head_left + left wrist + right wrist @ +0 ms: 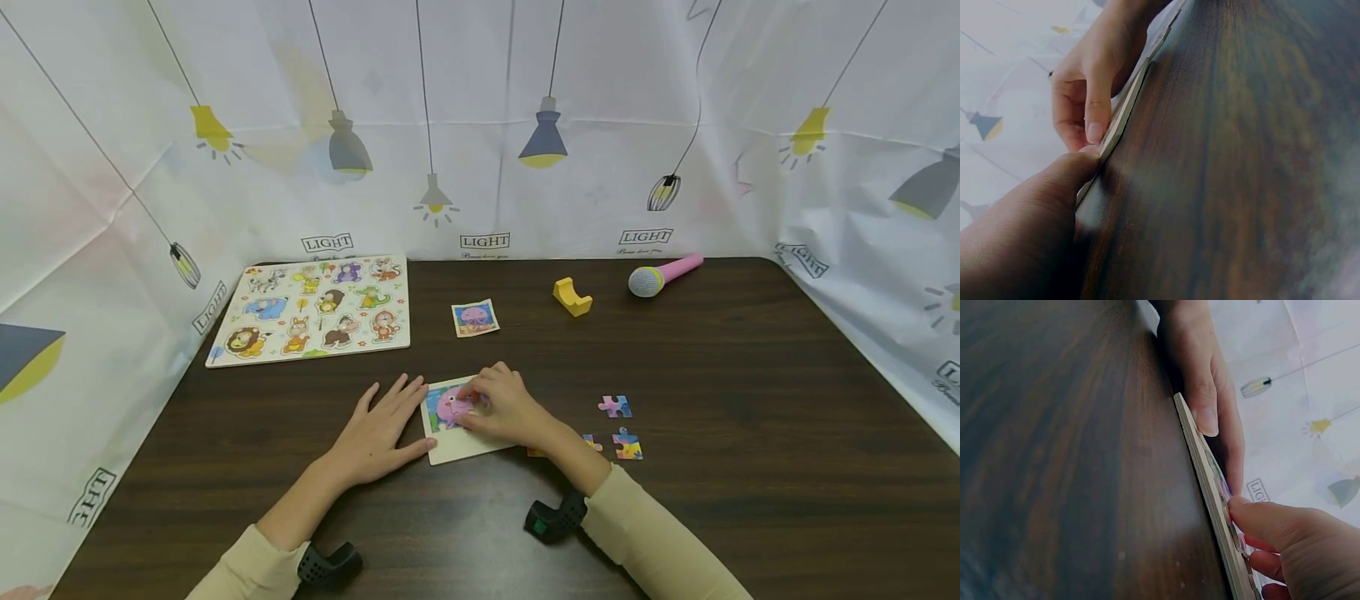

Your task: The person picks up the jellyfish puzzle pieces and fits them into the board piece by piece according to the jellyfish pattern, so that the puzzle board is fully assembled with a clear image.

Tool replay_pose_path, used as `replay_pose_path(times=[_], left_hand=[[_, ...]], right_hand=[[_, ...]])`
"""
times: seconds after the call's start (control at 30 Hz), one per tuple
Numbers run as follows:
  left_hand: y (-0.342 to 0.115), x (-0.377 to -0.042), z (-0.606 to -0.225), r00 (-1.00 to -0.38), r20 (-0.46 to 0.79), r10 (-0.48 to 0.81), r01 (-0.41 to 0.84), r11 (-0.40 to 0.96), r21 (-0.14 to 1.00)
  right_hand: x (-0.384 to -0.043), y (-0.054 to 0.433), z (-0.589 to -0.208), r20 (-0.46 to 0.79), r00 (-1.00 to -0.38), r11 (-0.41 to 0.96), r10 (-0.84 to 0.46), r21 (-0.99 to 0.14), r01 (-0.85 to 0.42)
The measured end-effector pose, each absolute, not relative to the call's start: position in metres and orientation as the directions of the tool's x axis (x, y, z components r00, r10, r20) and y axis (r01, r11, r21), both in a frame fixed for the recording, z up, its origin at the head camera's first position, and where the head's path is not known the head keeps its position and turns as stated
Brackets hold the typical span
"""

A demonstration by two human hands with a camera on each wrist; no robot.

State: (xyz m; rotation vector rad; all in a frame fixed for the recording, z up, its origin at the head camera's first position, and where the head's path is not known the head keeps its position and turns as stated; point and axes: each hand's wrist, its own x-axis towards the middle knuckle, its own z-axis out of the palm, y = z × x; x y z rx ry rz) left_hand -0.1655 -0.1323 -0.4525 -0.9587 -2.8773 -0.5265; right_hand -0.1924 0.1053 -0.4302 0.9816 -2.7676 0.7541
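Piece fitting seemingly in hand: puzzle tray [471, 450] braced by left hand [377, 440], grip released. Whether anything's pinched by right hand [507, 408]: can't tell. Next, loose pieces [627, 445] likely to be aligned.

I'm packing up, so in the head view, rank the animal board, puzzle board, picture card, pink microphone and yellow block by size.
Largest to smallest:
Animal board
Puzzle board, partly covered
Picture card and pink microphone, too close to rank
Yellow block
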Motion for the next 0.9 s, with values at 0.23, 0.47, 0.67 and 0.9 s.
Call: replay_pose_path(times=[0.23,0.47,0.67,0.9], left_hand=[[-0.132,-0.165,-0.452,-0.805,0.163,0.57,0.591,0.748,0.303],[-0.131,-0.165,-0.451,-0.806,0.154,0.572,0.59,0.748,0.304],[-0.131,-0.166,-0.451,-0.804,0.168,0.57,0.592,0.745,0.307],[-0.131,-0.165,-0.452,-0.81,0.159,0.565,0.585,0.752,0.303]], right_hand=[[-0.19,0.105,-0.429,0.273,-0.788,0.686,-0.552,-0.388,-0.616],[-0.189,0.108,-0.426,0.273,-0.782,0.678,-0.561,-0.392,-0.623],[-0.188,0.111,-0.423,0.256,-0.768,0.653,-0.587,-0.412,-0.636],[-0.185,0.121,-0.412,0.229,-0.773,0.652,-0.591,-0.429,-0.625]])
